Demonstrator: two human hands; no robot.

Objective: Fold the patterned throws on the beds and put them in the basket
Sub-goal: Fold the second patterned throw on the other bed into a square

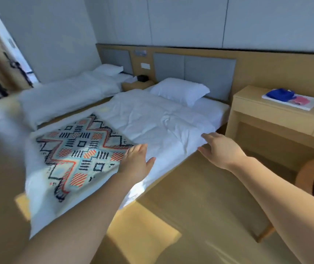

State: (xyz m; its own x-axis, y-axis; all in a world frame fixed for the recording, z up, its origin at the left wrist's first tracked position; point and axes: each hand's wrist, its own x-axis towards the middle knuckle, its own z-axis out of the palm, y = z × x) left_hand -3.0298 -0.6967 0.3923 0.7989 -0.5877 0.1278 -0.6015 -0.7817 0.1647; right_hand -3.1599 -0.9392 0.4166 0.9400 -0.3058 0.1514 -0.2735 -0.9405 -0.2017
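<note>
1. Where two white-sheeted beds stand side by side against a wood-and-grey headboard (pixel 196 69), the near bed (pixel 161 119) has a rumpled duvet and one pillow (pixel 179 90); the far bed (pixel 66 94) lies beyond a nightstand (pixel 135 85); the floor (pixel 190 187) is tan wood with sunlit patches; a pale wooden desk (pixel 266 115) at the right carries a blue cloth (pixel 280 93) on a flat white sheet; a round brown basket (pixel 308 168) shows at the right edge.
2. The patterned throw (pixel 80 147) lies spread flat across the foot of the near bed; the left hand (pixel 135 161) reaches over its nearest corner with fingers straight and thumb spread, gripping nothing; whether the fingertips touch the cloth cannot be told; the right hand (pixel 220 149) is held out with fingers straight and loose over the bed's side edge, well apart from the throw, holding nothing.
3. Small plates (pixel 145 65) on the headboard panel are too blurred to read.
</note>
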